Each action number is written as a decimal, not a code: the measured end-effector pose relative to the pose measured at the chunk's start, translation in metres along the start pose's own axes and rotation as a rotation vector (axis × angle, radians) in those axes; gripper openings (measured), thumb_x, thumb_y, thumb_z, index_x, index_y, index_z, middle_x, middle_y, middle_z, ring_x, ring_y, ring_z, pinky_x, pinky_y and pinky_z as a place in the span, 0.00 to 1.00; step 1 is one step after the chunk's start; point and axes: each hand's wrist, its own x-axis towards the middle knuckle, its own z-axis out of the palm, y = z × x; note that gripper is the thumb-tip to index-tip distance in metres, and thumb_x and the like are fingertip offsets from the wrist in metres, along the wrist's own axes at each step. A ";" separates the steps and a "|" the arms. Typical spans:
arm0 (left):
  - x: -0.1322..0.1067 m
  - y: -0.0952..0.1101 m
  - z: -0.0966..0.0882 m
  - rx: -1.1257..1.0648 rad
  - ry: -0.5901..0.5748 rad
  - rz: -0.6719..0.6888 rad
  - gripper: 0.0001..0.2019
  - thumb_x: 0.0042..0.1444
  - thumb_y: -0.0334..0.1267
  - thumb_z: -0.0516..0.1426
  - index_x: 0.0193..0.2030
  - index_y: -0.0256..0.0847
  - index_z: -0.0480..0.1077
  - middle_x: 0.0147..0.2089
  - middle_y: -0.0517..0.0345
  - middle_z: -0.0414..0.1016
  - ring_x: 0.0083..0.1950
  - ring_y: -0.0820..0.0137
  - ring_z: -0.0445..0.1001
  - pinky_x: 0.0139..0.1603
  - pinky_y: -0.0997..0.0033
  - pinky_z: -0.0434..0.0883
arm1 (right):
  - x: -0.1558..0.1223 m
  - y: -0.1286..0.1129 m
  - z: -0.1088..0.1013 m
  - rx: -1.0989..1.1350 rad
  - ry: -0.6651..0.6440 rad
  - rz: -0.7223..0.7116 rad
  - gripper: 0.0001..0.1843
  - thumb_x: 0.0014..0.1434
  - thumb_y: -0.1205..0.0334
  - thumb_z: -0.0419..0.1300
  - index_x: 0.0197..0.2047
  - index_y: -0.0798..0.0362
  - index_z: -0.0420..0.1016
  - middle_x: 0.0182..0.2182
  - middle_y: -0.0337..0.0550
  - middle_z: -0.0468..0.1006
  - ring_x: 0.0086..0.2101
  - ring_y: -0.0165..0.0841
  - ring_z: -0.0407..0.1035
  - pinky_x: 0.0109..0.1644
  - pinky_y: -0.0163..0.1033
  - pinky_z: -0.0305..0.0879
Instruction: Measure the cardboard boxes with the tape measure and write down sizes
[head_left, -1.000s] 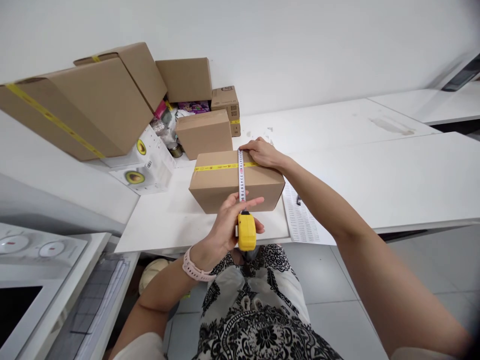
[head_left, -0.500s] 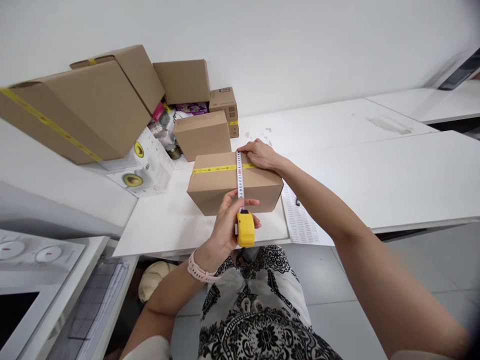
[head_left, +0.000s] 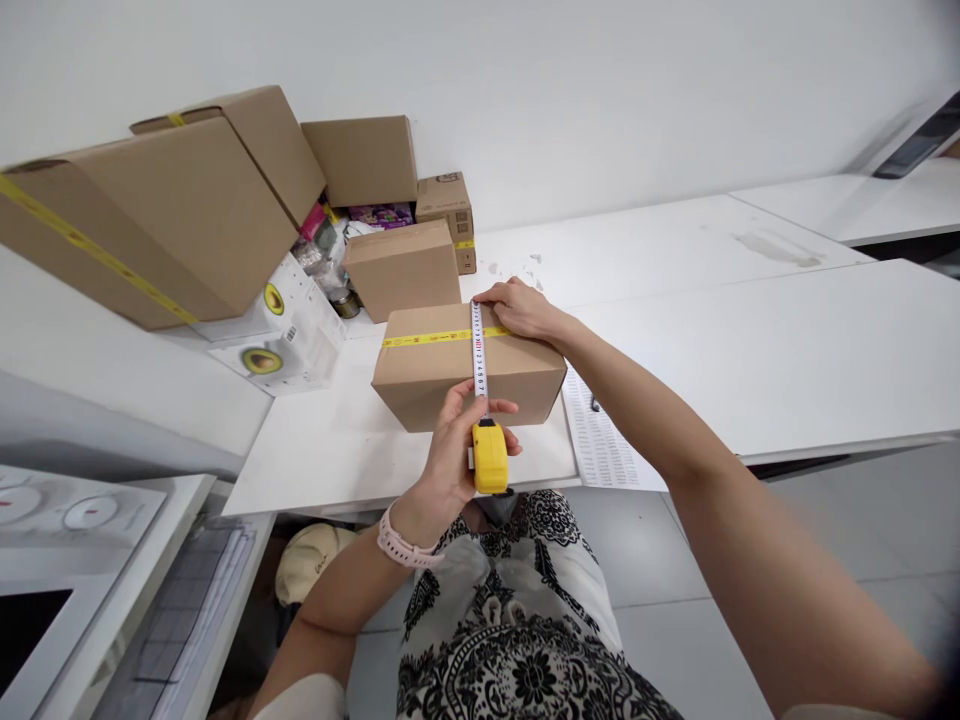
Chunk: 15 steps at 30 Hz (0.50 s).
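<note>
A brown cardboard box (head_left: 435,382) sealed with yellow tape sits on the white table in front of me. My left hand (head_left: 452,450) grips a yellow tape measure (head_left: 491,458) just off the box's near side. Its white blade (head_left: 480,365) is pulled out and lies across the box top, from the near edge to the far edge. At the far edge, my right hand (head_left: 523,308) rests on the box, with fingertips pressing the blade's end down. The palm side of the right hand is hidden.
Several cardboard boxes (head_left: 401,265) and a white carton with avocado pictures (head_left: 300,345) crowd the table's left end. A printed sheet (head_left: 607,440) lies right of the box, partly under my right arm. A white appliance (head_left: 45,550) stands at lower left.
The view has shifted very slightly. Both hands, the tape measure and the box hold the same positions relative to each other.
</note>
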 end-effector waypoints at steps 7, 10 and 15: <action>0.001 0.000 -0.001 0.003 -0.003 0.008 0.13 0.62 0.32 0.56 0.51 0.42 0.58 0.34 0.60 0.79 0.20 0.73 0.74 0.26 0.71 0.74 | -0.002 -0.005 -0.002 -0.025 -0.012 0.038 0.28 0.62 0.69 0.49 0.61 0.49 0.77 0.55 0.44 0.79 0.59 0.49 0.63 0.63 0.56 0.60; 0.001 0.000 -0.001 0.006 0.002 0.008 0.13 0.62 0.32 0.56 0.51 0.42 0.58 0.34 0.59 0.79 0.20 0.73 0.74 0.25 0.71 0.74 | -0.002 -0.007 -0.004 -0.032 -0.020 0.050 0.29 0.62 0.70 0.48 0.62 0.51 0.77 0.55 0.45 0.79 0.59 0.49 0.63 0.63 0.56 0.61; 0.001 -0.001 -0.001 0.001 0.003 0.009 0.14 0.61 0.32 0.57 0.51 0.42 0.59 0.35 0.59 0.79 0.20 0.73 0.74 0.25 0.71 0.74 | -0.003 -0.006 -0.003 -0.034 -0.025 0.048 0.29 0.62 0.71 0.48 0.62 0.51 0.77 0.56 0.45 0.78 0.59 0.48 0.63 0.64 0.55 0.59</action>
